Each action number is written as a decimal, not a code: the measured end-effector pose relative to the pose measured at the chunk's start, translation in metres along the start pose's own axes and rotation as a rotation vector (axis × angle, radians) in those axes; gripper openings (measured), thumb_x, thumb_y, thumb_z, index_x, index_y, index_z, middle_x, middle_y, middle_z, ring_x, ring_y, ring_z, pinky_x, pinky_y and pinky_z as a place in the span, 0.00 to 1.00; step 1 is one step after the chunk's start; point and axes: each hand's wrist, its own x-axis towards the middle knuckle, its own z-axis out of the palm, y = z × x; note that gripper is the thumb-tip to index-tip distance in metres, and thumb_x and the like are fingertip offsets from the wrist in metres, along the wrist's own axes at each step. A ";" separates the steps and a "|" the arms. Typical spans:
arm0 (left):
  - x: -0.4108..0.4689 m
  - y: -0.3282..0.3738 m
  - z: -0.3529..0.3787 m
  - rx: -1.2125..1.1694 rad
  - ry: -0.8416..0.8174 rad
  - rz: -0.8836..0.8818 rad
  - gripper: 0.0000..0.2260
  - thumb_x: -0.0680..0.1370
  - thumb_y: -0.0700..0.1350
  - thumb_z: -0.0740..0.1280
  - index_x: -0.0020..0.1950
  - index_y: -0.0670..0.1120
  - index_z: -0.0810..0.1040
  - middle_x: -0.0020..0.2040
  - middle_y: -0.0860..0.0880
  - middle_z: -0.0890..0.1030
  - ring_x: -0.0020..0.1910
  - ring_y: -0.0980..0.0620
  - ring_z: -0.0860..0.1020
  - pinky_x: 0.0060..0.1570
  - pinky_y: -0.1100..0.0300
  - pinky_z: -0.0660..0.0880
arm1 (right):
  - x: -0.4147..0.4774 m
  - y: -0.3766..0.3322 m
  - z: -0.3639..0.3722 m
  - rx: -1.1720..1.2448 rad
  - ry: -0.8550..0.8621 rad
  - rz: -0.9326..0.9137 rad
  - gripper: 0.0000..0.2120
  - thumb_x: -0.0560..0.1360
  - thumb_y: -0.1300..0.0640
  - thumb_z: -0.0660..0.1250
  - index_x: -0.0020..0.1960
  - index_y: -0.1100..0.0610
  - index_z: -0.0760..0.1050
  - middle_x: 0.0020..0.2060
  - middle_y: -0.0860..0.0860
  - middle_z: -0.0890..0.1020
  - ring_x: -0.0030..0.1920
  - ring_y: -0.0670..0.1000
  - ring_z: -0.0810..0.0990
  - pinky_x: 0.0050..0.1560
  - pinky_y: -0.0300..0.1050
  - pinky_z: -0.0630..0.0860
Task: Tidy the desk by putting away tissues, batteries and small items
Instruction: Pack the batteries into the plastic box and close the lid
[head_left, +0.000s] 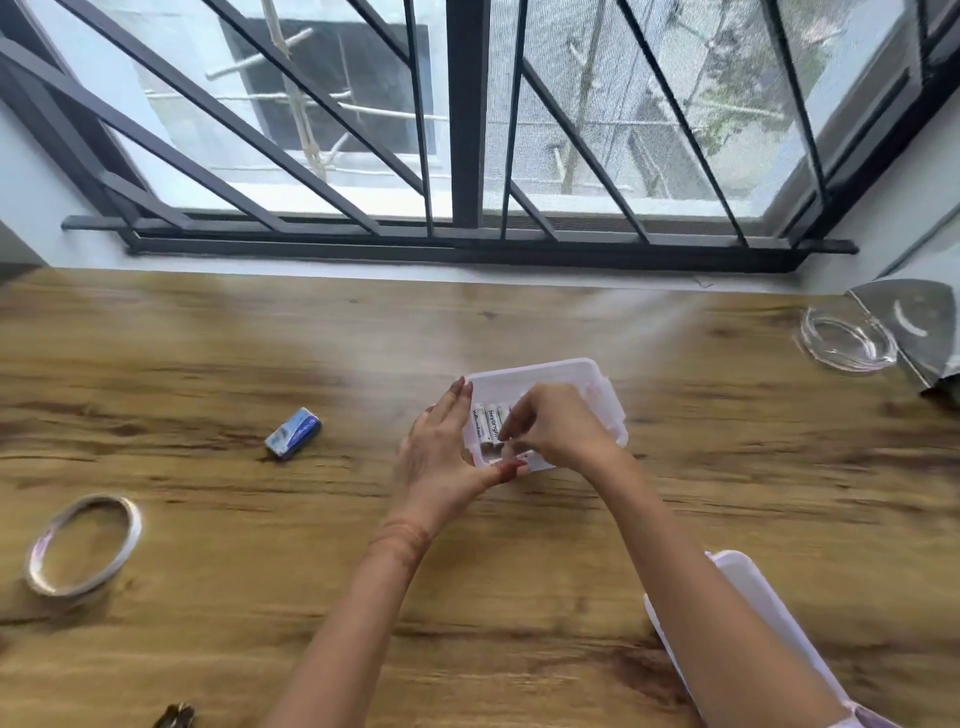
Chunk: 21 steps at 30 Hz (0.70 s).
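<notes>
Both hands work at the box (545, 376), a small clear plastic tub on the desk (260, 597). The left hand (441, 457) lies open and flat along the box's near-left side, thumb hooked at the front rim, steadying it. The right hand (556, 426) reaches in from above with fingers pinched together over the batteries (488, 423); it seems to grip one, though blur hides the fingertips. The batteries lie side by side in the box, just under the right fingers.

They are small, hard, smooth cylinders, dense for their size and apt to roll; pinching one across its middle should hold best. The box is light and would slide if not braced.

Well left of the left hand a blue block battery (292, 433) waits, and farther left a tape ring (83, 543). The lid (748, 577) lies under the right forearm. The wood is smooth, set against a barred window (467, 130).
</notes>
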 end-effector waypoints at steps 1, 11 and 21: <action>0.000 0.000 0.000 -0.002 -0.001 0.003 0.50 0.59 0.64 0.75 0.75 0.50 0.56 0.76 0.56 0.57 0.74 0.55 0.59 0.73 0.55 0.57 | -0.001 0.001 0.001 0.029 0.038 0.007 0.09 0.65 0.64 0.75 0.44 0.58 0.83 0.42 0.53 0.85 0.44 0.48 0.81 0.51 0.45 0.78; -0.003 0.006 -0.001 0.023 -0.034 -0.011 0.48 0.64 0.62 0.72 0.76 0.49 0.52 0.77 0.54 0.53 0.75 0.51 0.55 0.73 0.49 0.56 | -0.063 0.018 -0.006 0.291 0.507 -0.008 0.05 0.69 0.59 0.73 0.45 0.56 0.83 0.36 0.46 0.82 0.35 0.40 0.78 0.39 0.25 0.71; -0.012 0.013 0.005 -0.102 -0.035 0.036 0.42 0.71 0.51 0.71 0.76 0.45 0.50 0.77 0.51 0.51 0.76 0.54 0.51 0.73 0.60 0.50 | -0.177 0.082 0.012 0.101 0.595 0.334 0.37 0.63 0.42 0.74 0.68 0.51 0.67 0.68 0.46 0.68 0.69 0.47 0.62 0.67 0.43 0.63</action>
